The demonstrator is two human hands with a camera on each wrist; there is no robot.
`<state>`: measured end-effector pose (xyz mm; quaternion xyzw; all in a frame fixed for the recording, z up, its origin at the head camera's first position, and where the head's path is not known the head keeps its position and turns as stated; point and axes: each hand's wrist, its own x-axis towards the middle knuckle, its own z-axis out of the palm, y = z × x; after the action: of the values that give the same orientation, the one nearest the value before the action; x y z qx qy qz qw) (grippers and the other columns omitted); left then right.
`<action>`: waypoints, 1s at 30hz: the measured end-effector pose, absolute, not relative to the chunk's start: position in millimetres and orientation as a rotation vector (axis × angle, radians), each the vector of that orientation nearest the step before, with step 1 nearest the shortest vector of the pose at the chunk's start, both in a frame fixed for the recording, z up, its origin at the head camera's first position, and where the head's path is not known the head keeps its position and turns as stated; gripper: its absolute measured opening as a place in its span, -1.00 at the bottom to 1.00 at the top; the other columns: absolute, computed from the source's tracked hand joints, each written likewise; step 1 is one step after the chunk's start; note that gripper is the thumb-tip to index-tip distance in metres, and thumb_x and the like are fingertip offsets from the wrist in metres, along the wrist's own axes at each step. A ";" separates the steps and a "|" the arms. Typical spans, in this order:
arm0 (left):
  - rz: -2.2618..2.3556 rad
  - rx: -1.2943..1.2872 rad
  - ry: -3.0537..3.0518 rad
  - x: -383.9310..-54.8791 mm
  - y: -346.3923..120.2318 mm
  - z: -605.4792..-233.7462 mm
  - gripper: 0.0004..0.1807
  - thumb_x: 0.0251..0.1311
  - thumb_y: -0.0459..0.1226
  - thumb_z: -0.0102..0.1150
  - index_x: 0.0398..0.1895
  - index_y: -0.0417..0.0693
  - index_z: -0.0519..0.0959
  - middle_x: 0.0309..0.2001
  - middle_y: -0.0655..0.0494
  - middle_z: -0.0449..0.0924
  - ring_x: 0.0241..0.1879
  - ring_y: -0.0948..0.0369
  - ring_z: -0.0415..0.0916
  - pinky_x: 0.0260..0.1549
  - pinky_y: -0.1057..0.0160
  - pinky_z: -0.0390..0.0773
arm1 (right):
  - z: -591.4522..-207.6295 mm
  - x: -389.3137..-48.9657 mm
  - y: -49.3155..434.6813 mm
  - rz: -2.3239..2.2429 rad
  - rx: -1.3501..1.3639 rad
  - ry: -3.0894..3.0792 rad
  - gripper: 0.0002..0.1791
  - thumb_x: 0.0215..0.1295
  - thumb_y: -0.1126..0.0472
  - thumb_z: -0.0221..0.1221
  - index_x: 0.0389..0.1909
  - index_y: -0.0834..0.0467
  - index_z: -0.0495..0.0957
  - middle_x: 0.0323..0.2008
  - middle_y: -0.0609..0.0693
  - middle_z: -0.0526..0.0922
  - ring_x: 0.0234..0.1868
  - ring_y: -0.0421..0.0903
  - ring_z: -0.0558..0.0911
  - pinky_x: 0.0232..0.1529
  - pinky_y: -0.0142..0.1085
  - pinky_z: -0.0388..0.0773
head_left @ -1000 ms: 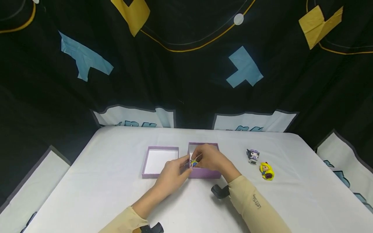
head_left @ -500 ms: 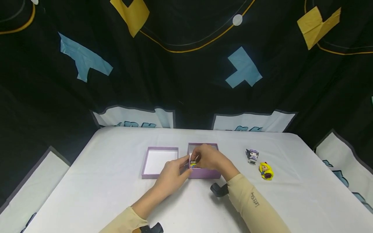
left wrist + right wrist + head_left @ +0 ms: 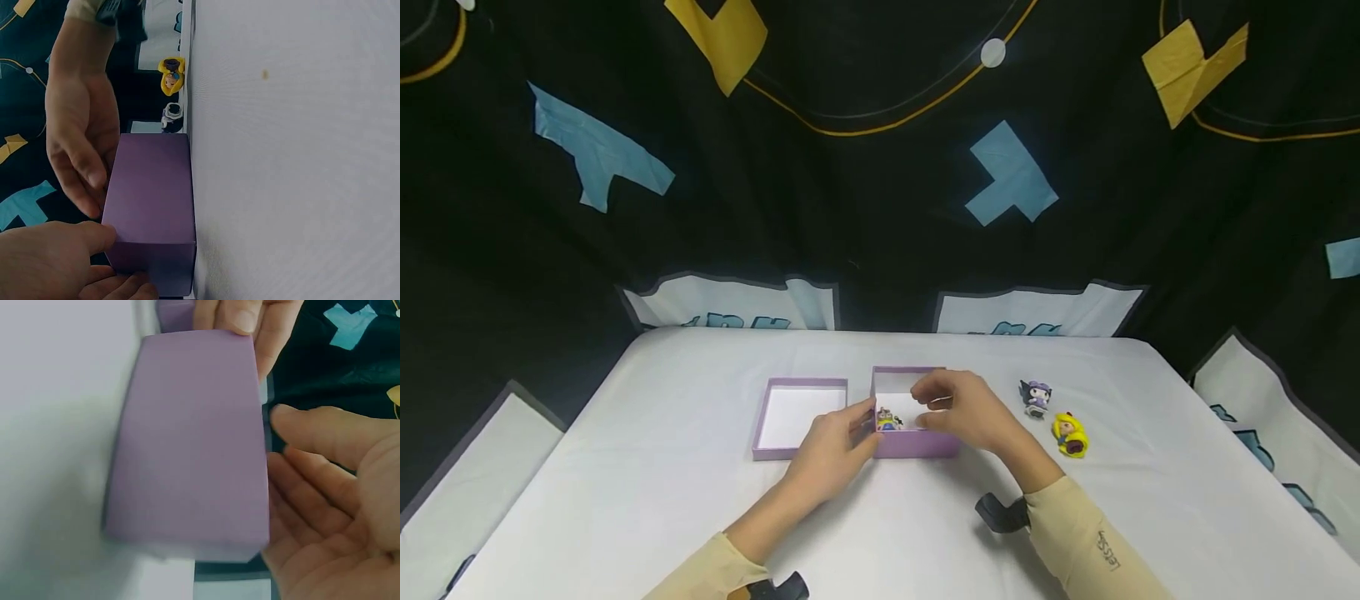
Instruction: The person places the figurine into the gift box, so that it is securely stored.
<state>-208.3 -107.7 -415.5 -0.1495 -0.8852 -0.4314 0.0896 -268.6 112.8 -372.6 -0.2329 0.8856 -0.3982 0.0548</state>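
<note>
A purple box (image 3: 917, 447) with a white inside stands on the table. My left hand (image 3: 829, 454) holds its left front corner, thumb at the front and fingers along the left end; the left wrist view shows the thumb (image 3: 100, 237) at the corner. Small colourful figurines (image 3: 889, 420), yellow and blue among them, lie inside at the left, partly hidden by the front wall. Above the box's right part my right hand (image 3: 973, 412) hovers with loosely bent fingers and nothing between them; in the right wrist view its fingers (image 3: 312, 487) are apart from each other.
The shallow purple lid (image 3: 801, 417) lies left of the box, white inside up. To the right stand a black, white and purple figurine (image 3: 1036, 400) and a yellow-hooded figurine (image 3: 1070, 435). Behind the white table (image 3: 662, 417) hangs a black curtain (image 3: 880, 208).
My right hand has let go of a small figurine inside the box and drawn back up and to the right. The left hand keeps its hold on the box. The head view has turned slightly right.
</note>
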 end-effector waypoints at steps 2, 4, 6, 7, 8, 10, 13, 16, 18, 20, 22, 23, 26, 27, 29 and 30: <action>-1.286 -0.433 -2.636 -208.9 -107.5 -416.5 -0.43 0.25 -0.26 0.23 0.31 -0.27 0.40 0.15 -0.10 0.55 0.15 0.05 0.50 0.13 0.10 0.51 | -374.4 -263.5 120.6 -1.264 -0.709 2.692 -0.64 0.08 0.32 0.39 -0.05 0.18 0.63 -0.08 0.07 0.67 -0.01 0.03 0.65 0.09 -0.13 0.59; -1.279 -0.436 -2.630 -209.2 -107.2 -417.4 -0.42 0.25 -0.27 0.24 0.31 -0.28 0.40 0.15 -0.10 0.55 0.15 0.05 0.50 0.13 0.11 0.51 | -376.2 -258.1 128.8 -1.304 -0.697 2.711 -0.63 0.08 0.33 0.39 -0.04 0.17 0.63 -0.07 0.05 0.68 0.00 0.03 0.66 0.09 -0.13 0.59; -1.278 -0.438 -2.628 -209.4 -106.8 -418.3 -0.43 0.24 -0.28 0.24 0.31 -0.28 0.40 0.15 -0.11 0.55 0.15 0.05 0.50 0.11 0.13 0.52 | -378.4 -252.9 138.1 -1.340 -0.680 2.727 -0.64 0.09 0.34 0.38 -0.04 0.16 0.63 -0.07 0.02 0.68 -0.01 0.01 0.66 0.09 -0.14 0.59; -1.273 -0.440 -2.627 -209.3 -106.6 -418.6 -0.43 0.24 -0.28 0.25 0.31 -0.29 0.40 0.15 -0.11 0.55 0.15 0.05 0.50 0.11 0.13 0.52 | -379.5 -250.3 143.3 -1.349 -0.670 2.739 -0.64 0.09 0.33 0.38 -0.05 0.14 0.64 -0.07 -0.02 0.68 -0.01 -0.01 0.66 0.09 -0.15 0.59; -1.270 -0.445 -2.624 -209.1 -106.4 -418.6 -0.43 0.24 -0.28 0.25 0.30 -0.30 0.40 0.15 -0.12 0.55 0.16 0.04 0.50 0.12 0.12 0.52 | -380.6 -247.9 149.0 -1.362 -0.667 2.745 -0.65 0.09 0.34 0.37 -0.05 0.14 0.64 -0.07 -0.03 0.68 -0.01 -0.01 0.66 0.09 -0.16 0.59; -1.276 -0.435 -2.631 -209.0 -106.2 -418.6 -0.42 0.24 -0.27 0.25 0.31 -0.28 0.40 0.15 -0.11 0.55 0.16 0.05 0.50 0.12 0.12 0.51 | -381.8 -243.7 161.4 -1.389 -0.671 2.747 -0.65 0.09 0.37 0.36 -0.05 0.17 0.63 -0.07 -0.02 0.67 0.00 0.01 0.66 0.09 -0.18 0.58; -1.283 -0.412 -2.644 -208.7 -106.0 -417.9 -0.41 0.24 -0.25 0.26 0.32 -0.24 0.40 0.16 -0.08 0.55 0.16 0.06 0.49 0.14 0.12 0.50 | -383.7 -240.9 182.6 -1.416 -0.685 2.768 -0.65 0.08 0.39 0.36 -0.06 0.16 0.63 -0.06 0.01 0.67 0.00 0.06 0.65 0.08 -0.21 0.59; -1.310 -0.392 -2.650 -208.6 -106.6 -417.3 -0.41 0.24 -0.25 0.27 0.33 -0.22 0.40 0.18 -0.07 0.54 0.18 0.08 0.48 0.14 0.14 0.49 | -384.2 -242.0 204.5 -1.422 -0.658 2.836 -0.63 0.08 0.38 0.38 -0.04 0.18 0.62 -0.03 0.04 0.66 0.01 0.07 0.65 0.08 -0.21 0.59; -1.316 -0.389 -2.649 -208.3 -107.7 -417.0 -0.41 0.24 -0.25 0.27 0.32 -0.23 0.40 0.19 -0.08 0.53 0.18 0.09 0.47 0.14 0.14 0.50 | -383.1 -243.7 218.1 -1.418 -0.598 2.885 -0.60 0.09 0.34 0.39 -0.01 0.19 0.60 -0.01 0.05 0.66 0.03 0.07 0.64 0.08 -0.18 0.59; -1.322 -0.390 -2.644 -208.3 -108.2 -417.2 -0.41 0.24 -0.26 0.27 0.32 -0.25 0.40 0.19 -0.08 0.52 0.19 0.10 0.47 0.13 0.15 0.50 | -381.4 -244.6 231.1 -1.406 -0.527 2.924 -0.56 0.11 0.30 0.39 0.04 0.20 0.58 0.02 0.09 0.64 0.06 0.07 0.63 0.08 -0.13 0.58; -1.330 -0.397 -2.638 -208.4 -108.2 -417.4 -0.41 0.24 -0.26 0.27 0.32 -0.26 0.40 0.19 -0.09 0.52 0.19 0.11 0.47 0.13 0.17 0.50 | -379.6 -244.9 242.9 -1.392 -0.460 2.942 -0.53 0.13 0.28 0.38 0.09 0.21 0.55 0.04 0.12 0.62 0.09 0.10 0.61 0.09 -0.09 0.57; -1.331 -0.402 -2.637 -208.6 -107.9 -417.6 -0.41 0.25 -0.26 0.27 0.32 -0.26 0.40 0.20 -0.09 0.52 0.19 0.11 0.47 0.12 0.18 0.50 | -379.0 -244.9 248.4 -1.388 -0.427 2.942 -0.52 0.14 0.27 0.38 0.11 0.21 0.54 0.06 0.14 0.61 0.10 0.10 0.60 0.09 -0.08 0.56; -1.333 -0.415 -2.631 -209.1 -106.8 -418.4 -0.42 0.25 -0.26 0.26 0.32 -0.26 0.40 0.21 -0.09 0.51 0.20 0.12 0.46 0.12 0.20 0.50 | -378.4 -244.5 261.9 -1.367 -0.354 2.950 -0.49 0.16 0.24 0.37 0.15 0.20 0.52 0.09 0.16 0.59 0.13 0.10 0.58 0.11 -0.08 0.55; -1.329 -0.419 -2.629 -209.3 -106.3 -418.7 -0.42 0.26 -0.26 0.26 0.32 -0.26 0.40 0.21 -0.09 0.51 0.20 0.11 0.46 0.12 0.20 0.50 | -378.7 -244.1 265.7 -1.364 -0.337 2.951 -0.49 0.16 0.23 0.37 0.15 0.20 0.51 0.10 0.16 0.59 0.14 0.10 0.58 0.11 -0.08 0.55; -1.318 -0.423 -2.630 -209.4 -105.3 -419.0 -0.42 0.26 -0.25 0.26 0.32 -0.26 0.40 0.20 -0.09 0.51 0.20 0.10 0.46 0.12 0.19 0.50 | -380.7 -243.8 272.3 -1.368 -0.308 2.952 -0.49 0.17 0.22 0.37 0.15 0.20 0.51 0.11 0.17 0.59 0.15 0.11 0.57 0.12 -0.08 0.54; -1.317 -0.426 -2.629 -209.6 -104.9 -419.1 -0.42 0.26 -0.25 0.26 0.32 -0.26 0.40 0.20 -0.09 0.52 0.20 0.10 0.46 0.12 0.19 0.50 | -381.9 -243.5 275.3 -1.360 -0.293 2.957 -0.49 0.17 0.22 0.36 0.15 0.20 0.51 0.11 0.17 0.58 0.15 0.11 0.57 0.13 -0.08 0.54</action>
<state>-209.6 -104.9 -419.1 -0.1429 -0.8817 -0.4416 0.0852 -243.5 275.3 -381.9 -0.0894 0.9031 -0.4153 -0.0629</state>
